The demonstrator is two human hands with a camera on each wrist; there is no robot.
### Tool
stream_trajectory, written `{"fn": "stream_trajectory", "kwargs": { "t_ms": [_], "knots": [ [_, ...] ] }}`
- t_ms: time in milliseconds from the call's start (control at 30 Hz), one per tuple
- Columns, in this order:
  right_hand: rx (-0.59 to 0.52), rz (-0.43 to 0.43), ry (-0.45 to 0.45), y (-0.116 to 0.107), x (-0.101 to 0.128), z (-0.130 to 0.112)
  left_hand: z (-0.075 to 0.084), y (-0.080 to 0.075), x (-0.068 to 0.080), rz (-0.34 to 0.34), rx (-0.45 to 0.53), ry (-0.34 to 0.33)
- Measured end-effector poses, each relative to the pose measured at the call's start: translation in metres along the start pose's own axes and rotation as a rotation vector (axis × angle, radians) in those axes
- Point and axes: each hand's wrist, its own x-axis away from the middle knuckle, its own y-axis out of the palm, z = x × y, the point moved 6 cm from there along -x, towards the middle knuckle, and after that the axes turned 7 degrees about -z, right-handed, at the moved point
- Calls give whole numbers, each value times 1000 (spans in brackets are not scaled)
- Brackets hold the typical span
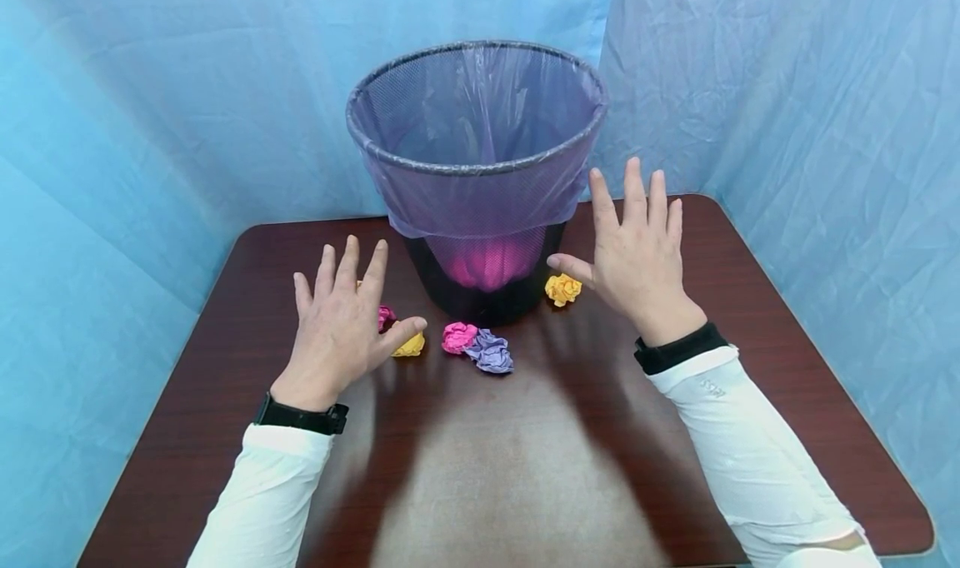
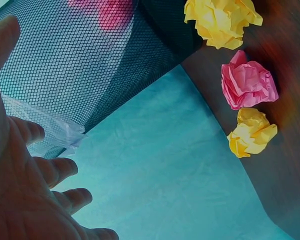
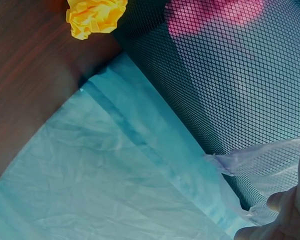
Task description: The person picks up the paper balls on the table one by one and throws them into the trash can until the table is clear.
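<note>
Standing upright, mouth up, mesh bin, left hand, right hand flanking, fingers spread, empty.

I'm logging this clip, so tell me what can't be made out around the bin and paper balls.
- Head view: the left hand covers most of a pink ball and part of a yellow ball.
- Head view: the bin floor is hidden by its liner; only a pink glow shows.
- Right wrist view: the right hand is cut off by the edge.
</note>
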Motion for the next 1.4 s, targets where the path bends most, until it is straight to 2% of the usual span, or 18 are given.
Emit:
{"fn": "stream_trajectory", "kwargs": {
  "t_ms": [733,1233,1400],
  "knots": [
    [-67,-3,7,23,16,0,-3,9,2,-8,6,-6],
    [-82,-111,52,39,23,1,-4,19,4,-29,-3,-19],
    [-85,-122,56,43,26,1,-4,23,5,-38,-8,-20]
  ]
}}
